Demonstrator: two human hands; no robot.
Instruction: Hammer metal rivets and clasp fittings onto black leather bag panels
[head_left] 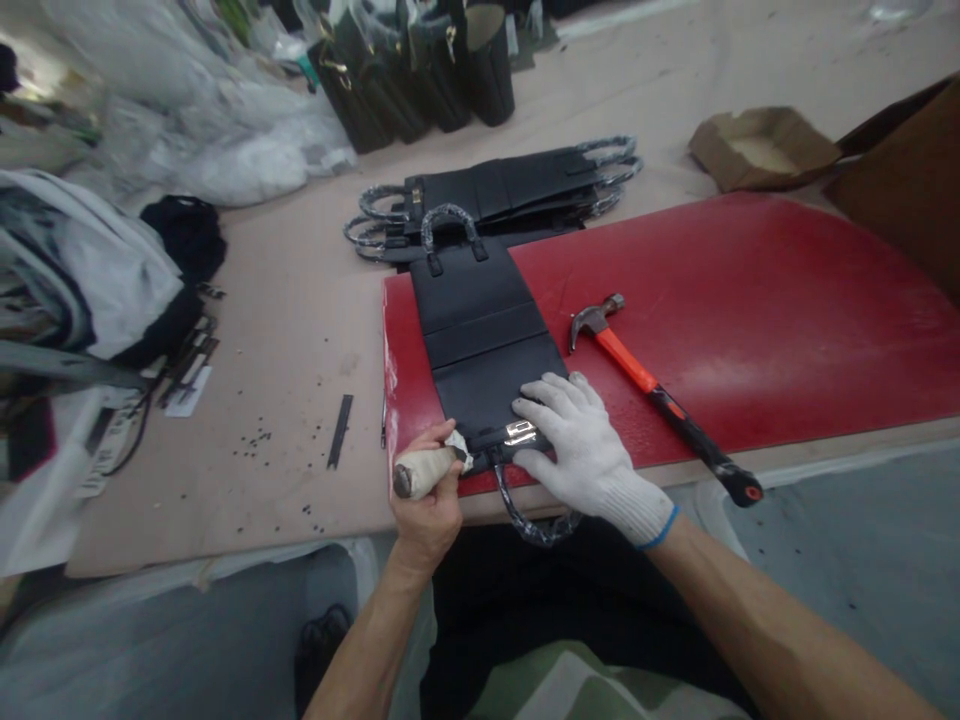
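Observation:
A flat black bag panel [487, 345] with plastic-wrapped handles lies on the red board [735, 320]. My left hand [427, 505], bare, has its fingers wrapped round a tape-wrapped hand tool [429, 471] at the panel's near left corner. The tool's dark round end faces me; its other end is hidden. My right hand [574, 440] wears a white knitted glove and rests with fingers spread on the panel's near right part. Beside its fingers is a shiny metal clasp [520, 432]. A near handle [536, 525] hangs over the table edge.
A claw hammer [652, 385] with an orange and black handle lies right of the panel. Behind are stacked black bag panels [502, 190], standing dark bags [420, 80] and an open cardboard box [761, 150]. A black strip [340, 432] and small dark bits lie left.

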